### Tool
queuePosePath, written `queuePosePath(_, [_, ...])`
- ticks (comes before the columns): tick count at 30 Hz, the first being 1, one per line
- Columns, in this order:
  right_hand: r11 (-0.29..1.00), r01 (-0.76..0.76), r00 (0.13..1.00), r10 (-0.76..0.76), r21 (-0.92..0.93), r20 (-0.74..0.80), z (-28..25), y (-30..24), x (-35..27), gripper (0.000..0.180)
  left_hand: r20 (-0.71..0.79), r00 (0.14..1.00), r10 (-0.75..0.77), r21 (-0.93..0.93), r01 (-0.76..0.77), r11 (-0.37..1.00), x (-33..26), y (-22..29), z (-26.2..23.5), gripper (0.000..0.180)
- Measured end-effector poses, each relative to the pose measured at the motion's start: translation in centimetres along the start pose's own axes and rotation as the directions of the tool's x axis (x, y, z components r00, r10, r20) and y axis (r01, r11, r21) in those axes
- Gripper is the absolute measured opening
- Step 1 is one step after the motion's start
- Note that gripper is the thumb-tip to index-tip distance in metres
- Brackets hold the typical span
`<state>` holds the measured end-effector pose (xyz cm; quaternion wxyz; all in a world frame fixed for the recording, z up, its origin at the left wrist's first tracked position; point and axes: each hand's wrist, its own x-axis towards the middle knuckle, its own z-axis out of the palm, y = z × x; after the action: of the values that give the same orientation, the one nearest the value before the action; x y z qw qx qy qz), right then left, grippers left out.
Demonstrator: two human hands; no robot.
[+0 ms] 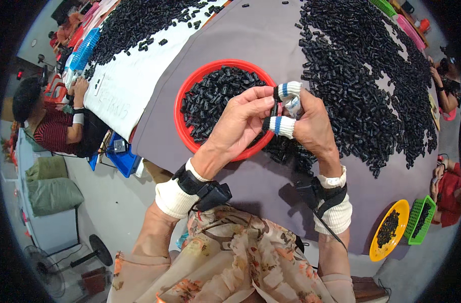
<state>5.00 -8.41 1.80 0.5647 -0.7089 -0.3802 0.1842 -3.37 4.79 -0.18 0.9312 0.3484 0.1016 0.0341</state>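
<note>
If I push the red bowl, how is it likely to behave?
The red bowl would probably feel fairly heavy, being well filled with black parts. Its wide, round shape suggests sliding before tipping. Loose parts might spill if jolted, since the top is open.

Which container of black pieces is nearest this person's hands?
The round red basin, partly covered by the left hand in this view; the yellow tray and green basket sit farther off, at lower right.

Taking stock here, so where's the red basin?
In the head view, the red basin sits on the grey cloth, above centre, partly behind the left hand, left of the loose black parts.
</note>
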Motion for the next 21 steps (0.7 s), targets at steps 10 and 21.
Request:
queuePosePath(10, [0.992,-0.014,0.999,0.007,-0.126,-0.049,-0.1,-0.4,0.3,0.037,0.134,0.99,0.038,-0.152,-0.017,0.988,-0.3,0.3,-1.1,0.024])
queuePosePath(21, [0.978,-0.006,0.993,0.031,-0.209,0.118,-0.6,-1.0,0.8,0.037,0.135,0.99,0.04,-0.078,-0.03,0.997,-0.4,0.3,-1.0,0.021])
